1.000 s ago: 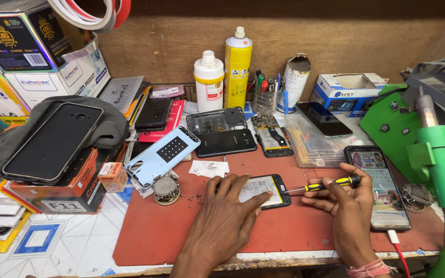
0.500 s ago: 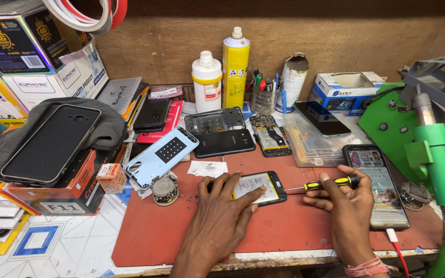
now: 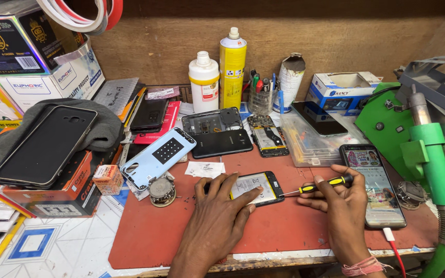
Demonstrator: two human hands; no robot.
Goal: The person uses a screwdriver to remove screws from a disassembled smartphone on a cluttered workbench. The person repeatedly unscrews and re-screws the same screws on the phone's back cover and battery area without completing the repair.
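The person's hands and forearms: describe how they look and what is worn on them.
Both forearms are bare, with no sleeves in view. The left hand wears no glove, ring or band that shows. The right hand is also ungloved, and its wrist carries a band of pinkish-red thread wound round several times. No watch is visible on either wrist.

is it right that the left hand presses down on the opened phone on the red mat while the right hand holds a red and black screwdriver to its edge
Not quite. The head view shows the screwdriver is yellow and black, not red and black. The rest holds: the left hand presses on the opened phone on the red mat, and the right hand holds the tool to its edge.
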